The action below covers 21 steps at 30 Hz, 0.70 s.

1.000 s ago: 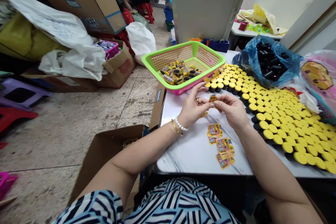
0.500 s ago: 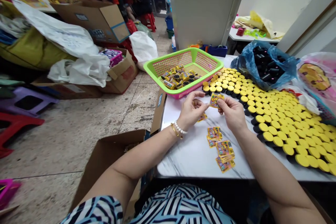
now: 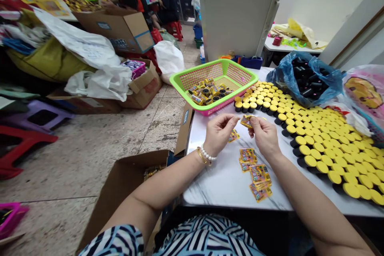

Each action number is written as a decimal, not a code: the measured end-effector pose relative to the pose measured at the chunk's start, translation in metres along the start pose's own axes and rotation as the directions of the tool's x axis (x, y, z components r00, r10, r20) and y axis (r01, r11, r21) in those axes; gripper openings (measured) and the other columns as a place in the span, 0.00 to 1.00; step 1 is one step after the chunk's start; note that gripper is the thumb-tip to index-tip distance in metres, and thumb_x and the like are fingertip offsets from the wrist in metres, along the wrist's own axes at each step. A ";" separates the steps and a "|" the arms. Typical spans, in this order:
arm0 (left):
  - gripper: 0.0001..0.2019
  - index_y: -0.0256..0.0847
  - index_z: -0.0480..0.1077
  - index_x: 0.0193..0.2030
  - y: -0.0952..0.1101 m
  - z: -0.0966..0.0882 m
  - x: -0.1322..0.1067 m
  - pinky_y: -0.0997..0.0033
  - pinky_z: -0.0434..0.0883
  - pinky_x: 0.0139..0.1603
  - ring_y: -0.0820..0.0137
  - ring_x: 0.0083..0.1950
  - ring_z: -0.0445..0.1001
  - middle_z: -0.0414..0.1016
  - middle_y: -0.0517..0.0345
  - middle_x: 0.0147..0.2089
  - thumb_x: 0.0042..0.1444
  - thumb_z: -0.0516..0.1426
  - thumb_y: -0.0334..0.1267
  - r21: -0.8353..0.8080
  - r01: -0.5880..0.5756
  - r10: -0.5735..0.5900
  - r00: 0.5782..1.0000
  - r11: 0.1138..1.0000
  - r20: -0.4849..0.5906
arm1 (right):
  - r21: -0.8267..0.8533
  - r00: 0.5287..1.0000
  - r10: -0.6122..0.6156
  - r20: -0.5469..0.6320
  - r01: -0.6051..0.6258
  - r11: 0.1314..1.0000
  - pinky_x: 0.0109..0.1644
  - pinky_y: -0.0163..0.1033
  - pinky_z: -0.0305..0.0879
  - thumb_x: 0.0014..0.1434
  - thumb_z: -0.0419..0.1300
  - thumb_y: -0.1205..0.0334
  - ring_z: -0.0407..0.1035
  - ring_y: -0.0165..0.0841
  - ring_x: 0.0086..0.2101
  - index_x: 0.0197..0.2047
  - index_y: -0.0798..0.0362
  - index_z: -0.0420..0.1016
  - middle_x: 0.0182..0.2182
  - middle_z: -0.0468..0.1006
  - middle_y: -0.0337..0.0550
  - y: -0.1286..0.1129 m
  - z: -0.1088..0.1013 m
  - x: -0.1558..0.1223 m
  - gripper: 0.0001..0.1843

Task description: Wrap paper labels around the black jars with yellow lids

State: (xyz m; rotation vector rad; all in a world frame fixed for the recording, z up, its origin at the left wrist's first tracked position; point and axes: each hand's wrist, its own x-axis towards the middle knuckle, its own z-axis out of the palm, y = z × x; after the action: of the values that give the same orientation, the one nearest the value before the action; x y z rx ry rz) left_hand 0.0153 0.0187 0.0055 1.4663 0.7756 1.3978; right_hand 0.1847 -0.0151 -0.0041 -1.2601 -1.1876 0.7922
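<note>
My right hand point(image 3: 265, 136) pinches a small yellow printed label point(image 3: 246, 121) between thumb and fingers, above the white table. Just left of it my left hand point(image 3: 221, 130) has thumb and forefinger pressed together, close to the label's edge; what lies between them, if anything, is too small to make out. Under the left fingers another label point(image 3: 234, 135) lies on the table. Nearer my body, several more labels point(image 3: 259, 175) lie overlapping in a loose pile between my forearms.
A green and pink basket point(image 3: 177, 81) of labelled little cylinders stands behind my hands. Rows of black containers with yellow lids point(image 3: 327, 138) cover the table's right side. Behind them sits a blue bag point(image 3: 279, 76) of black pieces. An open cardboard box point(image 3: 120, 184) stands left of the table.
The label in my right hand has tipped and looks flatter. My left fingertips have drawn together into a pinch beside it. The whole view has shifted slightly.
</note>
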 end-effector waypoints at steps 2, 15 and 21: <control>0.15 0.39 0.83 0.42 -0.001 -0.001 0.000 0.70 0.72 0.38 0.70 0.36 0.75 0.81 0.52 0.38 0.62 0.65 0.50 0.042 -0.040 0.041 0.999 0.998 -0.009 | -0.020 1.000 -0.013 0.000 0.013 1.000 0.29 0.37 0.61 0.66 0.62 0.38 0.64 0.30 0.25 0.31 0.50 0.80 0.22 0.71 0.37 -0.003 0.000 -0.001 0.24; 0.16 0.39 0.80 0.45 -0.016 0.001 0.001 0.72 0.66 0.30 0.74 0.29 0.68 0.76 0.56 0.33 0.60 0.66 0.51 0.048 0.030 -0.032 0.999 0.998 0.043 | -0.050 0.997 -0.073 -0.019 0.072 0.996 0.32 0.39 0.63 0.65 0.65 0.44 0.66 0.32 0.27 0.33 0.49 0.81 0.24 0.73 0.38 -0.003 0.002 -0.003 0.18; 0.14 0.40 0.82 0.44 -0.010 0.000 0.001 0.71 0.65 0.30 0.74 0.30 0.67 0.73 0.57 0.33 0.58 0.69 0.47 0.074 -0.079 0.074 0.995 0.994 0.066 | 0.088 0.999 -0.047 0.000 0.046 0.995 0.37 0.40 0.69 0.57 0.72 0.50 0.68 0.32 0.28 0.34 0.48 0.82 0.28 0.78 0.37 -0.008 0.005 -0.003 0.11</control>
State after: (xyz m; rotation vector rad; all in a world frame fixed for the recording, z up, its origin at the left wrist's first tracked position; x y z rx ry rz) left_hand 0.0172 0.0232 -0.0034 1.6064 0.7467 1.3854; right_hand 0.1781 -0.0178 0.0024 -1.1559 -1.1674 0.8033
